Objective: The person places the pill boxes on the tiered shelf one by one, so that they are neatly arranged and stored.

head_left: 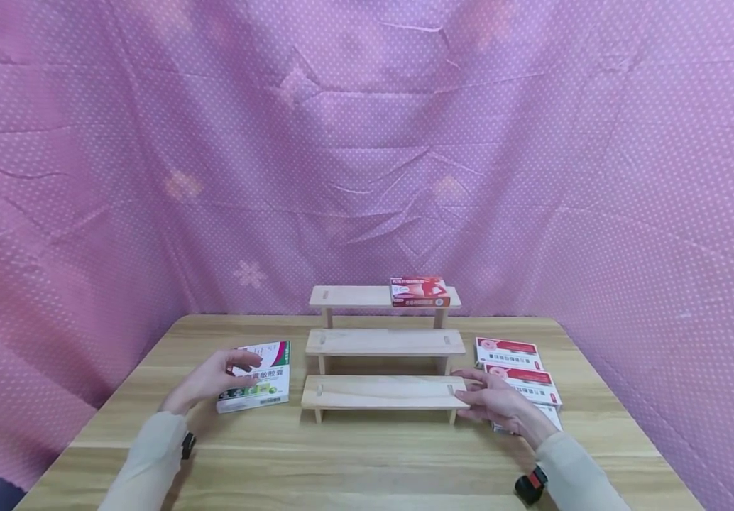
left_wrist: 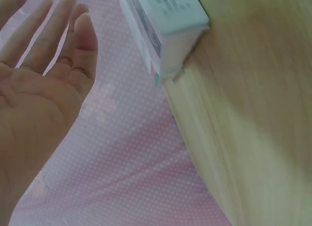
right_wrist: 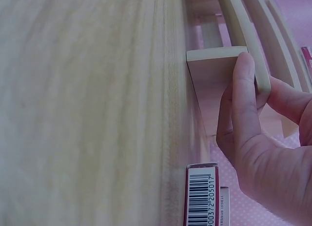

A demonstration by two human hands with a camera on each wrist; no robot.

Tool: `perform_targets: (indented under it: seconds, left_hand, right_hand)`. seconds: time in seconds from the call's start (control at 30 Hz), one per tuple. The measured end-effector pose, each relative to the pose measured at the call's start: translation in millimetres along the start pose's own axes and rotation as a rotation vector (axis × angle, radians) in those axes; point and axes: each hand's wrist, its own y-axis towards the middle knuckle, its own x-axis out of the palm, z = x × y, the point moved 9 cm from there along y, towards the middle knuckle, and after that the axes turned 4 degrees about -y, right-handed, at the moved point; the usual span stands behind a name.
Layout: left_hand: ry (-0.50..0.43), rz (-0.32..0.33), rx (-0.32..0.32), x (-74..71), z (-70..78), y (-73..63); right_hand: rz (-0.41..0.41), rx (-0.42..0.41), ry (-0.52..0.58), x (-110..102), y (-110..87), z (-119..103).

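Note:
A three-tier wooden step stand stands at the middle of the table. My right hand grips the right end of its lowest shelf. In the right wrist view, the thumb lies on one side of the shelf board and the fingers on the other. At the left, my left hand is over white and green medicine boxes. In the left wrist view its fingers are relaxed and apart from the box, with nothing held.
A red medicine box sits on the top shelf's right side. Several red and white boxes lie right of the stand, partly behind my right hand. Pink dotted cloth hangs behind the wooden table.

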Motion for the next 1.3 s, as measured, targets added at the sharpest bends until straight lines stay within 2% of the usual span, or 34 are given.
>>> perform_targets:
  seconds: [0.17, 0.33, 0.47, 0.6, 0.83, 1.07, 1.3]
  left_hand:
    - [0.028, -0.017, -0.051, -1.5, -8.2, -3.3]
    - [0.012, -0.033, -0.080, -0.3, -14.8, -7.0]
    - [0.003, -0.014, -0.141, -1.5, -23.0, -10.9]
    - [0.025, -0.002, -0.190, -3.6, -29.8, -13.4]
    - [0.089, -0.001, -0.232, -7.1, -36.0, -14.3]
    - [0.084, -0.018, -0.185, -6.2, -34.1, -12.7]
    - [0.090, -0.029, -0.213, -5.7, -39.6, -12.7]
  right_hand:
    - [0.003, -0.001, -0.007, 0, 1.1, -1]
    - [-0.001, 0.001, -0.003, 0, 0.8, 0]
    - [0.004, 0.009, -0.001, 0, 0.2, 1]
    - [0.010, 0.016, 0.001, -1, -0.2, 1]
    - [0.007, -0.003, -0.013, -1, 1.5, 1]
    - [0.006, 0.001, -0.004, -1, 2.5, 2]
    - [0.007, 0.000, -0.002, -1, 1.3, 2]
